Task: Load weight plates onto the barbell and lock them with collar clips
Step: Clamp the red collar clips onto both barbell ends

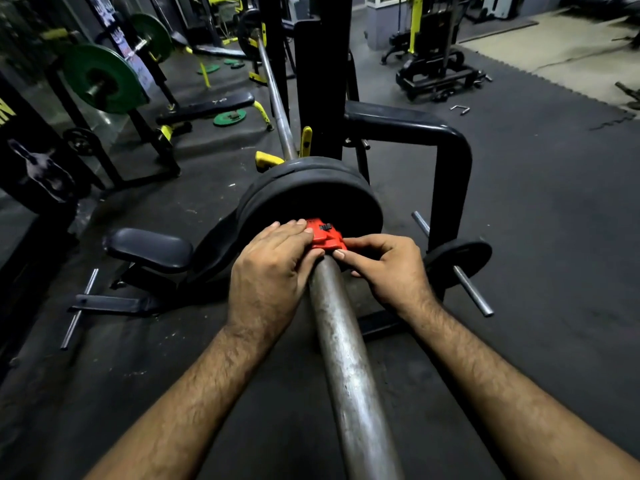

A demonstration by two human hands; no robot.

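Now both hands hold the red collar clip [325, 234] on the barbell sleeve [349, 368].
Left hand [273, 268] curls over it, right hand [384, 268] pinches it, against the black weight plates [311, 195].

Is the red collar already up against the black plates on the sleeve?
Yes, the red collar sits on the barbell sleeve right against the outer black plate, held by both hands.

Green plates [229, 117] and a metal handle [460, 108] lie on the rubber floor [540, 188].
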